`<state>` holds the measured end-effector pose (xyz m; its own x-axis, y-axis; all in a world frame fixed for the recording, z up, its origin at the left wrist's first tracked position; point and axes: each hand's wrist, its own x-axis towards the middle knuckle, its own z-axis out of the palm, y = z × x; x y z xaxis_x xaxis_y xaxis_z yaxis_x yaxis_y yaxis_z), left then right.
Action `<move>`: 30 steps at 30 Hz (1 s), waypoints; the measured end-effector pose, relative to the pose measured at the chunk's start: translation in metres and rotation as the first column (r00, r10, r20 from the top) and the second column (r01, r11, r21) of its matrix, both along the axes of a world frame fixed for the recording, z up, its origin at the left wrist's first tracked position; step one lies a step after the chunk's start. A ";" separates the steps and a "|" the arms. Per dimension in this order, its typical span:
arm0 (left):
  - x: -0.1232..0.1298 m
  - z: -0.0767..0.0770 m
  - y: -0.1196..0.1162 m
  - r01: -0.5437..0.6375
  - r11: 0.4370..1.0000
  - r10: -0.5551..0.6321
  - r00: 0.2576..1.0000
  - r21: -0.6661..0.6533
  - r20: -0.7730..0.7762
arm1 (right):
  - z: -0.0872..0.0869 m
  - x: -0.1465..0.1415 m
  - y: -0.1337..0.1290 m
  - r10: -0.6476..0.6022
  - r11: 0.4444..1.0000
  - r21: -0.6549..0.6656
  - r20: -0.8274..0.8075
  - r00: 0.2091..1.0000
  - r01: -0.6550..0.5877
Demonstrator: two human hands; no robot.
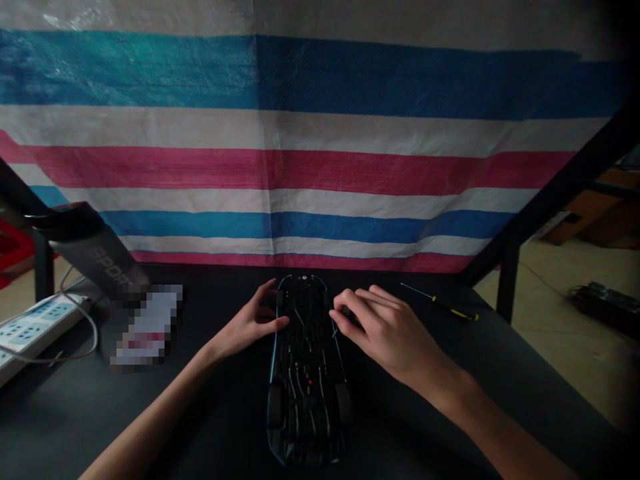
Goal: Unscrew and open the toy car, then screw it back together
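Observation:
A toy car (307, 367) lies upside down on the dark table, its black underside and wheels facing up and blue body edges showing at the sides. My left hand (255, 319) is at the car's left side near the far end, thumb over the edge and fingers curved around it. On the opposite side, my right hand (373, 320) is beside the far right wheel, with thumb and forefinger pinched together. Whatever lies between those fingertips is too small or dark to make out.
A yellow and black screwdriver (455, 311) lies at the back right of the table (420, 427). Leftward are a grey bottle (100, 257), a blurred packet (150, 327) and a white power strip (37, 323) with a cable. A striped sheet (320, 170) hangs behind.

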<state>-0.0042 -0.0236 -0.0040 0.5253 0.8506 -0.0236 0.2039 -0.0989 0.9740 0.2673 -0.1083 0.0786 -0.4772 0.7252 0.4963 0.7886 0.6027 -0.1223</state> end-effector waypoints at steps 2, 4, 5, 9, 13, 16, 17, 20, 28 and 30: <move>0.000 -0.001 0.000 -0.005 1.000 0.005 1.000 0.005 0.002 | 0.009 -0.003 -0.002 0.039 0.996 -0.076 0.057 0.998 -0.035; 0.000 -0.001 0.000 0.001 1.000 -0.001 1.000 0.000 0.003 | 0.016 -0.006 -0.003 0.075 0.986 -0.154 0.076 0.994 -0.062; 0.000 0.000 0.000 0.010 1.000 -0.010 1.000 -0.011 0.000 | 0.018 -0.007 -0.003 0.079 0.982 -0.175 0.076 0.994 -0.064; 0.000 0.004 -0.002 0.023 0.998 -0.024 0.999 -0.050 -0.025 | 0.024 -0.010 -0.001 0.030 0.981 -0.192 0.094 0.995 -0.012; 0.001 0.004 -0.002 0.026 0.997 -0.027 0.999 -0.071 -0.017 | 0.027 -0.006 0.004 0.040 0.969 -0.246 0.083 0.996 -0.019; 0.000 0.000 0.000 0.043 0.996 -0.043 0.999 -0.072 -0.005 | 0.029 -0.002 0.006 0.068 0.964 -0.259 0.034 0.997 -0.057; 0.000 -0.001 0.001 0.040 0.997 -0.041 0.999 -0.068 -0.009 | 0.030 -0.002 0.007 0.067 0.966 -0.250 0.025 0.997 -0.059; -0.001 -0.004 0.002 0.019 0.998 -0.021 0.999 -0.060 -0.036 | 0.029 0.000 0.010 0.042 0.967 -0.254 0.035 0.999 -0.031; 0.000 -0.003 0.001 0.040 0.996 -0.040 0.999 -0.074 0.000 | 0.032 -0.001 0.007 0.040 0.958 -0.285 0.025 0.999 -0.031; 0.000 -0.003 0.001 0.033 0.997 -0.035 0.999 -0.065 -0.020 | 0.031 -0.001 0.006 0.026 0.960 -0.280 0.050 0.998 -0.011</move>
